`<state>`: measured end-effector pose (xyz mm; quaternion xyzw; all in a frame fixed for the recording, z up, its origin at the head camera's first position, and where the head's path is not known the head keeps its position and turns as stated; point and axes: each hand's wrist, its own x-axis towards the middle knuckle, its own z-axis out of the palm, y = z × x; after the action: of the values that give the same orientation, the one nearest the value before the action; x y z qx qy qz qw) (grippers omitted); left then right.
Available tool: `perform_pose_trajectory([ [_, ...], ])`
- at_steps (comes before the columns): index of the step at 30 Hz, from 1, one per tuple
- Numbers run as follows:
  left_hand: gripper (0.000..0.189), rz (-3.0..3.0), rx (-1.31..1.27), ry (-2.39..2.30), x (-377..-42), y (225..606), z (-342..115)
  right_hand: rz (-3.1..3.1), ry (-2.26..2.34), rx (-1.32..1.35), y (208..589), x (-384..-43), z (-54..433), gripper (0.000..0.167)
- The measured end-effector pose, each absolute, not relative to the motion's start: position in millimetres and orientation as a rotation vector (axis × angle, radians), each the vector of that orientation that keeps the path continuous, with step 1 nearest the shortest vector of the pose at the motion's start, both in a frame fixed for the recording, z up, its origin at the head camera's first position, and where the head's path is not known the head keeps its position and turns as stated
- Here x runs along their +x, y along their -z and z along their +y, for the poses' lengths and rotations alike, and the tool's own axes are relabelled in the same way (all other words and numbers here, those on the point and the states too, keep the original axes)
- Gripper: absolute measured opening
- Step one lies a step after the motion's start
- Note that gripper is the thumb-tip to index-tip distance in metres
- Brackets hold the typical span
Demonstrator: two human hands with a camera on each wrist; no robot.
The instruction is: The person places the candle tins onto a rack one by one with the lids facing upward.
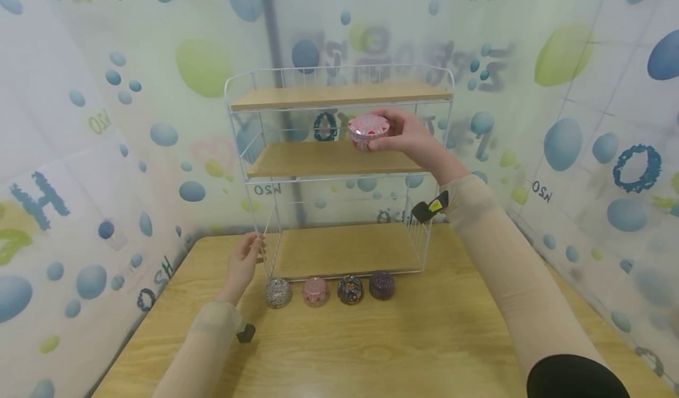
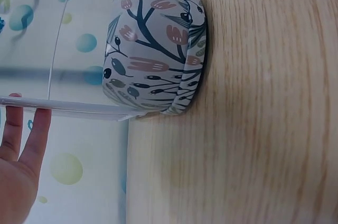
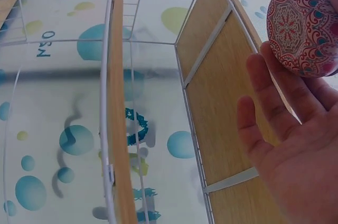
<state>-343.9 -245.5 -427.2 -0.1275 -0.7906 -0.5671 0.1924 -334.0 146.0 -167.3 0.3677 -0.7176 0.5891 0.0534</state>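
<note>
Fronting the rack [image 1: 307,159], four tins [image 1: 315,292], apparently

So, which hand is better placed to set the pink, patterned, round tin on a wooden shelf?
Probably the right hand: it holds the tin near the middle wooden shelf; the left hand touches the white metal frame.

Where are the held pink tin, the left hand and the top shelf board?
Held pink tin [image 3: 301,30]: right wrist view, its patterned round face.
Left hand [image 1: 244,263]: head view, middle of the hand.
Top shelf board [image 1: 342,94]: head view, its upper face.
</note>
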Motion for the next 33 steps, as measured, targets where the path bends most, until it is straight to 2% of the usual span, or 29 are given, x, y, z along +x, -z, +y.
perform_pose_trajectory([
  [22, 0.034, -2.233, -0.337, 1.598, -340.1, 425.6, -246.1, -2.068, -1.786, 1.270, 130.4, -334.9, 123.8, 0.051],
  [33, 0.025, -2.223, -0.370, 1.658, -331.1, 415.4, -241.8, -2.115, -1.730, 1.197, 115.1, -335.6, 112.2, 0.053],
])
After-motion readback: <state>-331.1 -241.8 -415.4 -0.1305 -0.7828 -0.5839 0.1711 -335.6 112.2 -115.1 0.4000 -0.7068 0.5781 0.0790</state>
